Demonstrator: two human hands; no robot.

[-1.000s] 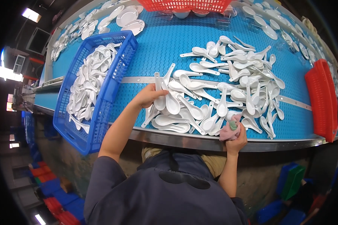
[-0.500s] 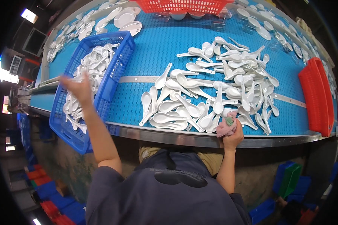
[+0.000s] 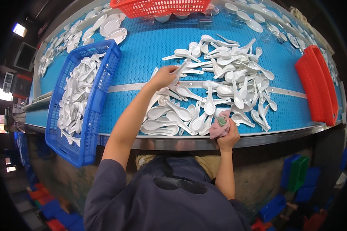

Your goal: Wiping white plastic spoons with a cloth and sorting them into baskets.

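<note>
Head view, looking down on a blue belt-like worktop point(image 3: 142, 50) strewn with white ceramic soup spoons. The left hand point(image 3: 164, 77), arm stretched up to the centre of the frame, is closed around the handle of one white spoon point(image 3: 180, 70) at the left edge of the spoon pile point(image 3: 223, 84), which fills centre and centre-right. The right hand point(image 3: 228, 135), low at centre just above the metal front edge point(image 3: 266, 138), is clenched on a crumpled pink cloth point(image 3: 219, 127) with a green patch; it rests against the nearest spoons.

The step in hand, as judged, is a pick from the pile. The blue basket point(image 3: 92, 111) at left, already well filled with like spoons, is the likely destination, so the next move calls for lifting the spoon free of its neighbours without dragging them along, then a wide sweep leftward over the basket's near wall.

A red basket point(image 3: 162, 7) stands at the upper edge and a red tray point(image 3: 318, 84) on edge at right; white plates point(image 3: 112, 27) lie at upper left.

Hard to make out: whether the left hand holds one spoon or several, since the fingers cover the grip; the red basket is cut off by the frame; and the cloth hides whatever lies beneath it.
</note>
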